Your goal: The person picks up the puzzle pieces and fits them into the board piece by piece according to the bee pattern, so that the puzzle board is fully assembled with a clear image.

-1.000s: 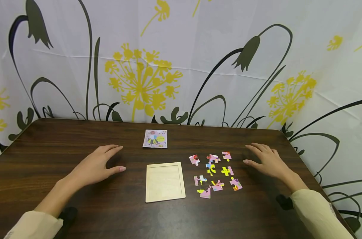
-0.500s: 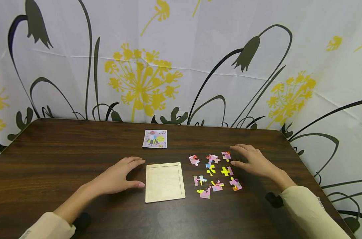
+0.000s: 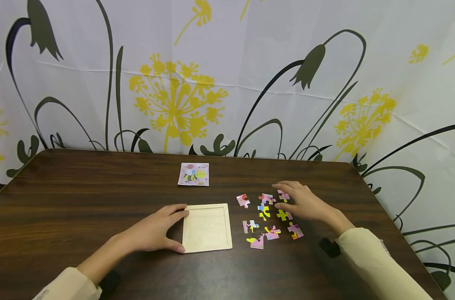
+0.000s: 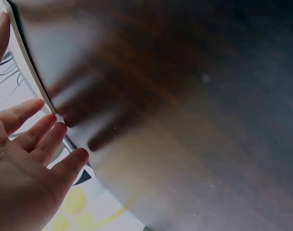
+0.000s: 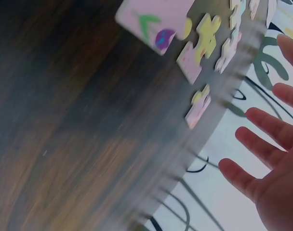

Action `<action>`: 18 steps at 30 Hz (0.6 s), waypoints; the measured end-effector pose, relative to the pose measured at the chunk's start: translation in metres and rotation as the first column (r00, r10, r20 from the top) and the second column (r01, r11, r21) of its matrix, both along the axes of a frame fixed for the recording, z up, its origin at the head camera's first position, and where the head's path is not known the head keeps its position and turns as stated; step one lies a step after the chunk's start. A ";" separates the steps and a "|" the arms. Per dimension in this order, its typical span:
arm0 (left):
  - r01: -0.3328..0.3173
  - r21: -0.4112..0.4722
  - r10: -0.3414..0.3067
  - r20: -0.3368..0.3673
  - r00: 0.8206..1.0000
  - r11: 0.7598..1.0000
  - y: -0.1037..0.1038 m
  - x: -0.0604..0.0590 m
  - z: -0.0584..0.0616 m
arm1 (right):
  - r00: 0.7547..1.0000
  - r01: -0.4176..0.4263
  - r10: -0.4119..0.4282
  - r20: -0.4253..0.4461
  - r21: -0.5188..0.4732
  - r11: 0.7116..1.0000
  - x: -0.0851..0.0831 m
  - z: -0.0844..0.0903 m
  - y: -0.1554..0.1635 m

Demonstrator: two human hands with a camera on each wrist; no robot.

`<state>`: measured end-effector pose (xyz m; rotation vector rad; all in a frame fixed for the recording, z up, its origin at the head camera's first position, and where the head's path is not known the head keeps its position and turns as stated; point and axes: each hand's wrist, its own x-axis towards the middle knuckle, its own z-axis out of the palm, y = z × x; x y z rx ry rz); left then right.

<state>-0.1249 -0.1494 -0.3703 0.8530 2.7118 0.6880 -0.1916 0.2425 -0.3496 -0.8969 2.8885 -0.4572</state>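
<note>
Head view shows both hands have closed in from the sides: the left hand (image 3: 156, 231), fingers relaxed, now touches the pale wooden puzzle tray (image 3: 207, 227) mid-table, while the right hand (image 3: 302, 203) spreads open over the scattered pink-and-yellow jigsaw pieces (image 3: 268, 216), gripping nothing.

I can't read any text, label, brand or number in these views. The small picture card (image 3: 193, 174) on the table (image 3: 62, 196) shows only a cartoon, too small for lettering. The puzzle pieces (image 3: 268, 216) carry colour shapes only. Both wrist views are blurred.
</note>
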 end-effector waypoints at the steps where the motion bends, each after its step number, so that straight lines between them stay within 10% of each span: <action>1: 0.001 -0.001 -0.001 0.002 1.000 1.000 0.000 0.000 0.000 | 1.000 0.001 -0.001 0.011 -0.003 1.000 0.000 0.000 -0.002; 18: -0.003 0.013 0.003 0.014 1.000 1.000 0.000 -0.005 -0.002 | 0.989 -0.129 0.132 0.073 -0.048 0.991 -0.014 -0.008 -0.044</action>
